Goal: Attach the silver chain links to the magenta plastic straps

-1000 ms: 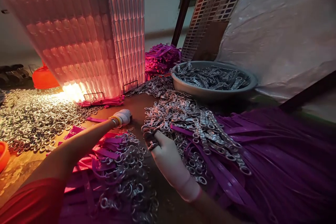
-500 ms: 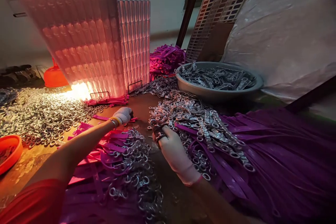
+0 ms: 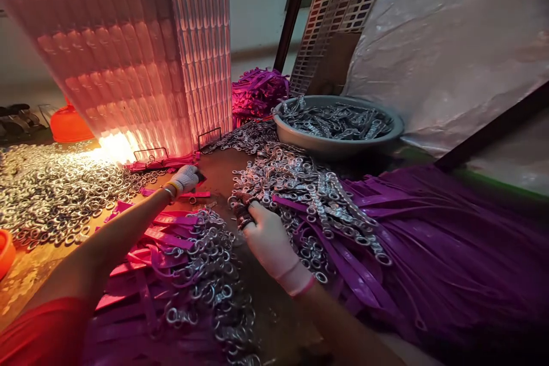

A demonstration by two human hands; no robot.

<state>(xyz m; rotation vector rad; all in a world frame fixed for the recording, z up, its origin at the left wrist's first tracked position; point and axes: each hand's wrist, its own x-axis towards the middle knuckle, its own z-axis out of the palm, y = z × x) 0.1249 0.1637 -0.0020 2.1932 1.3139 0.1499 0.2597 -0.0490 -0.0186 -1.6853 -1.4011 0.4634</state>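
My left hand [image 3: 185,179], in a light glove with dark fingertips, has its fingers curled together; what they hold is hidden. Just below it lies a short purple strip [image 3: 199,194] with a small ring. At the near edge of a heap of metal clasps [image 3: 295,177], my right hand [image 3: 268,237] has its dark-wrapped thumb and fingers pressed together, and anything between them is too small to name. Purple straps [image 3: 165,234] with metal clasps at their ends [image 3: 218,274] spread out below my left hand.
Ribbed plastic trays [image 3: 111,57] stand behind a bright light, beside a wide pile of metal clasps [image 3: 55,194]. A grey basin [image 3: 338,146] of metal parts sits back right. Long purple straps [image 3: 429,229] fill the right; a purple bundle [image 3: 259,94] lies behind.
The whole view has shifted, so things appear further left. My left hand has risen slightly off the short purple strip, which now shows more. My right hand stays by the clasp heap.
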